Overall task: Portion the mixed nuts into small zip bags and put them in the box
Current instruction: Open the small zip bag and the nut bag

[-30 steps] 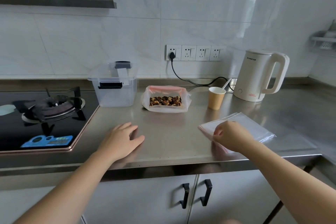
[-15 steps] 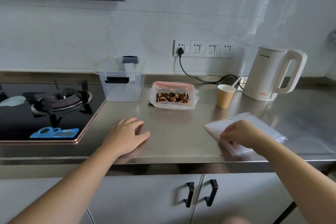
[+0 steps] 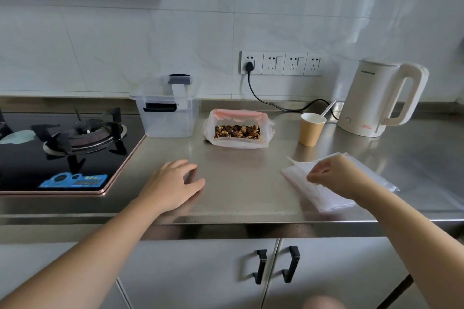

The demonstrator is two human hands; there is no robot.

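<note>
A large clear bag of mixed nuts (image 3: 237, 130) stands open at the back middle of the steel counter (image 3: 241, 183). To its left stands a clear plastic box (image 3: 167, 114) with its lid propped behind it. A stack of small clear zip bags (image 3: 334, 190) lies at the front right. My right hand (image 3: 331, 174) is over the stack and pinches the top bag, whose corner is lifted. My left hand (image 3: 173, 183) rests flat on the counter, fingers relaxed, holding nothing.
A paper cup (image 3: 312, 129) with a white spoon stands right of the nuts. A white electric kettle (image 3: 381, 100) stands at the back right, its cord running to the wall sockets (image 3: 281, 63). A black gas hob (image 3: 62, 148) fills the left side.
My right hand has lifted slightly and raised a corner of the top zip bag off the stack. My left hand stays put.
</note>
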